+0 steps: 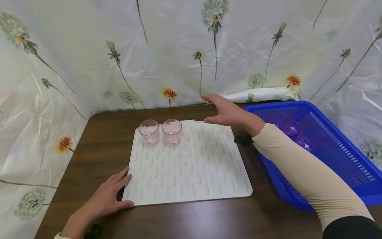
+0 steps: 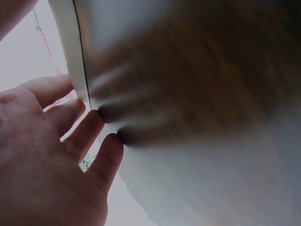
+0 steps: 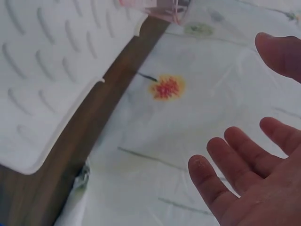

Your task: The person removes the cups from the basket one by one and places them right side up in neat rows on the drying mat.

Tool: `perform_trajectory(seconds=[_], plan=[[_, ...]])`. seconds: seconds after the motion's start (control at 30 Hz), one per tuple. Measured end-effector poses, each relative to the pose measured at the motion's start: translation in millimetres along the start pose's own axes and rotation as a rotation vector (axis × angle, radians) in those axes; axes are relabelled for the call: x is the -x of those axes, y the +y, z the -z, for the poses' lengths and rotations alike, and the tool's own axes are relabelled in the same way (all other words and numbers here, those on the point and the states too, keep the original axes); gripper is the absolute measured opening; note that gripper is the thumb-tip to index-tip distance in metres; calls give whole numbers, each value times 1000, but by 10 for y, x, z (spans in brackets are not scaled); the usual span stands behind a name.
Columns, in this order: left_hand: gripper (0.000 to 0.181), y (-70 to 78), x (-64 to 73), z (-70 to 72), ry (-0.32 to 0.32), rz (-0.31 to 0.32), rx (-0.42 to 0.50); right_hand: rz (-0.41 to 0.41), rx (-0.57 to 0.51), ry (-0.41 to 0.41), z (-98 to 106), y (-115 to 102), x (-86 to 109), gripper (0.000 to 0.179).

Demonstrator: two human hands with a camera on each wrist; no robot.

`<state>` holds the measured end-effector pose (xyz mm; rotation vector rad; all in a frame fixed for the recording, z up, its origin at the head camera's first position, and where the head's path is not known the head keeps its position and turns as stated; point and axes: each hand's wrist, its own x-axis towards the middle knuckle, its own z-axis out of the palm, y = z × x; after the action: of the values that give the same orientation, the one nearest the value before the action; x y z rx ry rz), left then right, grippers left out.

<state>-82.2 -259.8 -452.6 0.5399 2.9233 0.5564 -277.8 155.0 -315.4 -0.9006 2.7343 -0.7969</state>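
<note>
Two pink clear glasses stand side by side at the back left of a white ridged mat (image 1: 191, 172): a left glass (image 1: 149, 132) and a right glass (image 1: 172, 132). My left hand (image 1: 108, 194) rests at the mat's front left corner, fingers spread and fingertips at its edge. In the left wrist view, the fingertips (image 2: 110, 141) meet the table beside the mat's rim. My right hand (image 1: 228, 111) hovers over the back right part of the mat, thumb and fingers apart, nothing between them. The right wrist view shows the same hand (image 3: 256, 183) with its palm bare.
On the right stands a blue plastic basket (image 1: 286, 196) with several pink clear glasses (image 1: 304, 144) inside, partly behind my right forearm. A floral sheet (image 1: 179, 49) hangs behind the brown table (image 1: 191, 219), with a rolled fold (image 1: 262, 94) along the back edge.
</note>
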Motion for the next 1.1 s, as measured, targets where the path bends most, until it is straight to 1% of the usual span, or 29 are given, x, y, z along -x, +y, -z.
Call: perform_trajectory(seconds=[0.1, 0.2, 0.3, 0.43, 0.57, 0.7, 0.8, 1.1], plan=[[92, 1, -4, 7, -5, -5, 3, -8, -22, 31, 129, 92, 194, 80], [91, 17, -10, 5, -13, -9, 11, -48, -37, 51, 260, 191, 421, 79], [91, 29, -8, 13, -19, 1, 13, -99, -42, 65, 390, 279, 631, 78], [93, 29, -5, 24, -37, 18, 5, -152, -36, 79, 546, 386, 839, 77], [93, 28, -9, 29, -56, 21, -1, -175, -14, 89, 650, 474, 981, 77], [93, 27, -6, 30, -57, 21, 3, -184, 10, 95, 709, 512, 1101, 77], [93, 29, -5, 30, -56, 30, 12, -188, 30, 102, 734, 542, 1175, 78], [93, 13, 0, 20, -36, 20, 11, -240, 72, 109, 766, 677, 1401, 78]])
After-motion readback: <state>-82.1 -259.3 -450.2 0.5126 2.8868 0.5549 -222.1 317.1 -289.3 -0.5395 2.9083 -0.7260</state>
